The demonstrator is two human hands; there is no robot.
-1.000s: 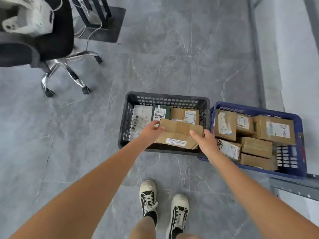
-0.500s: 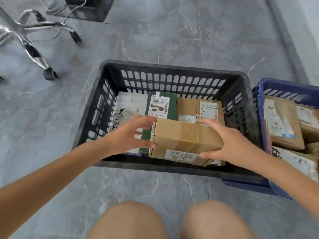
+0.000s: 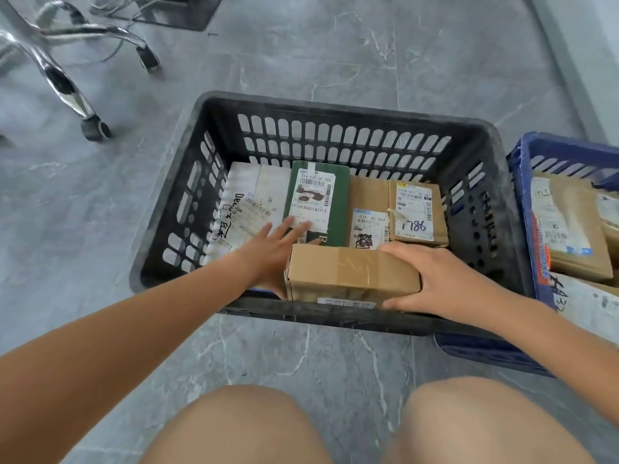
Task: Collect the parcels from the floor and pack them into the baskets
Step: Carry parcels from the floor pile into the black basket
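Observation:
A brown cardboard parcel (image 3: 351,274) sealed with tape sits low inside the black basket (image 3: 335,120), against its near wall. My right hand (image 3: 442,279) grips the parcel's right end, thumb on the near face. My left hand (image 3: 271,249) lies at the parcel's left end with its fingers stretched out flat over the green parcel (image 3: 316,202). Behind lie a white parcel (image 3: 248,202) and two brown labelled parcels (image 3: 417,212). The blue basket (image 3: 526,182) stands to the right, holding several brown parcels.
A chrome office chair base (image 3: 67,85) with castors stands at the far left on the grey tiled floor. Cables and a dark stand base (image 3: 174,11) lie at the top. My bare knees fill the bottom edge.
The brown parcel has gone down into the black basket near its front wall. My left hand's fingers have straightened and slid forward off the parcel. The view has moved closer as I crouch.

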